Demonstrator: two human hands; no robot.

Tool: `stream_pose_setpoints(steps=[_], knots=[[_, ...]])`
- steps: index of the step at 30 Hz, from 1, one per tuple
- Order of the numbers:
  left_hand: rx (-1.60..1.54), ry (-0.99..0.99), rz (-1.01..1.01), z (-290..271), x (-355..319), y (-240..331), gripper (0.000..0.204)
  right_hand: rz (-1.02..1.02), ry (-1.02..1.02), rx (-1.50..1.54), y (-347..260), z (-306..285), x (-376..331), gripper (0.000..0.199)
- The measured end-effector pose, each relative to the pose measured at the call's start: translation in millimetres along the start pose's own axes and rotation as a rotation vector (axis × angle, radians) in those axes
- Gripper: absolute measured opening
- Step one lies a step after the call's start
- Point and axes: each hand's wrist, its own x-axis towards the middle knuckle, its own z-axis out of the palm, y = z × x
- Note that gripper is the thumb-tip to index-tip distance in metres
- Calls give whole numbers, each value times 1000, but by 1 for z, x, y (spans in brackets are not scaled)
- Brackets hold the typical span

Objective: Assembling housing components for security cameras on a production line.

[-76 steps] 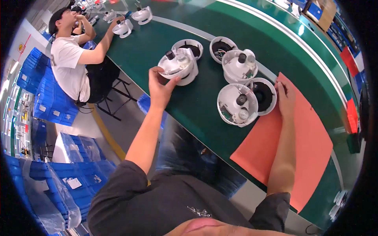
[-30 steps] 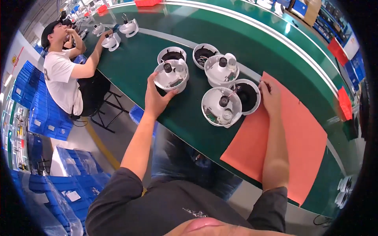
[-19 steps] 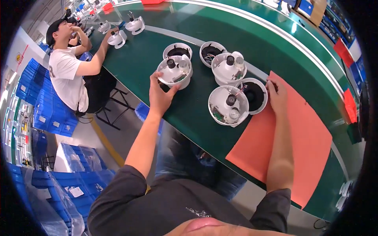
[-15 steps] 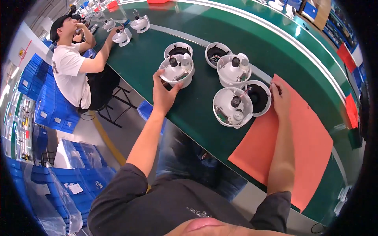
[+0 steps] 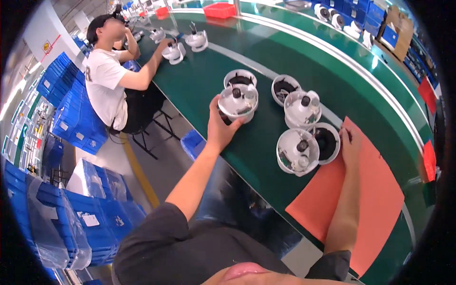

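The table (image 5: pixel 254 168) ends under the left arm (image 5: pixel 192 185); a green gap lies right of the white bowl (image 5: pixel 240 113); the left hand (image 5: pixel 221 132) holds its side, thumb nearest; the right hand (image 5: pixel 350 148) curls on the red sheet (image 5: pixel 377 204), grip hard to tell.

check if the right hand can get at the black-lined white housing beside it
Likely yes: the right hand is over the orange-red sheet, right beside the black-lined white housing, and nothing visible blocks the near rim.
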Motion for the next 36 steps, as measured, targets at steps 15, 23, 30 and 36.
stream_pose_setpoints(steps=[15, 23, 30, 36], knots=[[117, -12, -20, -5, 0, -6, 92, 30, 13, 13, 8, 4, 1, 21], [91, -16, 4, -5, -2, -8, 89, 23, 1, 79, 16, 9, 2, 16], [116, -20, 3, -3, -1, -5, 87, 24, -10, 75, 8, 4, 0, 17], [128, -12, 59, -7, -1, -20, 85, -53, -1, 83, 8, 8, 0, 19]])
